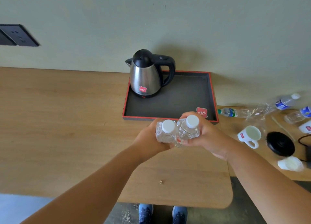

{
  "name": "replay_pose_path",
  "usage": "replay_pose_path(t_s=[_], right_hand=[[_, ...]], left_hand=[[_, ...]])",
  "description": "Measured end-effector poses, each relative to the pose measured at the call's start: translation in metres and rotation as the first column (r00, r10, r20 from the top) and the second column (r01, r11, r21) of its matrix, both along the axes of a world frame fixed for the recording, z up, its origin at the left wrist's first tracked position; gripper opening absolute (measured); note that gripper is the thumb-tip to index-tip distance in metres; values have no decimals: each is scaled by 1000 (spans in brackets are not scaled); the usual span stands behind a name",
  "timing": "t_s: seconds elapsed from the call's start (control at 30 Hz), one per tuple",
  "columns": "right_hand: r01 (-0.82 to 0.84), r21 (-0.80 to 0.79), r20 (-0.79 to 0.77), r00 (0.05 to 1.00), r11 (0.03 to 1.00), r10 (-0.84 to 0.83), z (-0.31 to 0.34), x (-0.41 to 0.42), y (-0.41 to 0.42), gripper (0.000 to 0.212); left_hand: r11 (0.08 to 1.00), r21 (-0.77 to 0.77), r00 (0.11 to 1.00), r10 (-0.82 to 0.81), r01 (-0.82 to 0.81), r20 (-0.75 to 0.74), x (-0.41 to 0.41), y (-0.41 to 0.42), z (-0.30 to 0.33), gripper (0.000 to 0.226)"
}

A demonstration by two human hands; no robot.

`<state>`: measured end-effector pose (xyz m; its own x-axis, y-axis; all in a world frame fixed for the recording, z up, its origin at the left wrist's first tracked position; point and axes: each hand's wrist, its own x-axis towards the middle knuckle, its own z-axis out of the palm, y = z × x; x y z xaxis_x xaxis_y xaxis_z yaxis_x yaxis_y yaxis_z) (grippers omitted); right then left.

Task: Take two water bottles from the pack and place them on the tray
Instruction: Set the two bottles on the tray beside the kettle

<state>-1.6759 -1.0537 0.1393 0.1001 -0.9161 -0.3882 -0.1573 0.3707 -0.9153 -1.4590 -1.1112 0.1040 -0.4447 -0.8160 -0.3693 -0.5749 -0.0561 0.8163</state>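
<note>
Two clear water bottles with white caps stand side by side in my hands, just in front of the tray's near edge. My left hand grips the left bottle. My right hand grips the right bottle. The bottles touch each other. The dark tray with a red rim lies against the wall and carries a steel kettle in its back left corner. A torn plastic pack with more bottles lies at the right.
On the wooden desk at the right are loose bottles, a white mug, a black kettle base with a cord, and a white lid. A dark wall socket sits at the upper left.
</note>
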Motion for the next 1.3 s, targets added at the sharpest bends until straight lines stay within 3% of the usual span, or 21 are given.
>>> replay_pose_path(t_s=[0.27, 0.33, 0.5, 0.57, 0.7, 0.83, 0.9, 1.03, 1.13, 1.3], right_hand=[[8, -38, -62, 998, 999, -10, 2, 5, 6, 64], [9, -31, -106, 994, 999, -12, 3, 4, 6, 67], [-11, 32, -177, 984, 999, 17, 21, 5, 8, 91], [3, -7, -257, 967, 1000, -4, 37, 4, 9, 87], [-37, -95, -400, 916, 995, -4, 72, -1, 8, 73], [-143, -114, -608, 793, 983, 45, 106, -3, 5, 60], [-227, -96, -708, 700, 969, 93, 116, -1, 2, 50], [-355, 6, -877, 448, 935, 175, 126, 12, -1, 37], [-374, 40, -922, 344, 927, 179, 122, 17, -2, 27], [-397, 35, -946, 282, 917, 158, 106, 24, 1, 20]], left_hand=[[994, -58, 996, -91, 90, -21, -7, -5, 4, 36], [993, -45, 994, -106, 105, -38, -7, -5, 3, 48], [992, 22, 992, -128, 128, -17, 0, -9, 19, 104], [992, 68, 994, -111, 110, 11, 6, -12, 40, 119], [991, 34, 988, -130, 127, 81, 12, -19, 89, 102], [937, -214, 939, -214, 276, 270, 4, -20, 135, 74], [853, -302, 854, -268, 425, 445, -4, -16, 149, 61], [692, -311, 646, -290, 651, 707, -25, -7, 158, 42], [674, -275, 583, -282, 685, 761, -35, -7, 156, 40], [682, -270, 593, -294, 680, 750, -33, -8, 150, 39]])
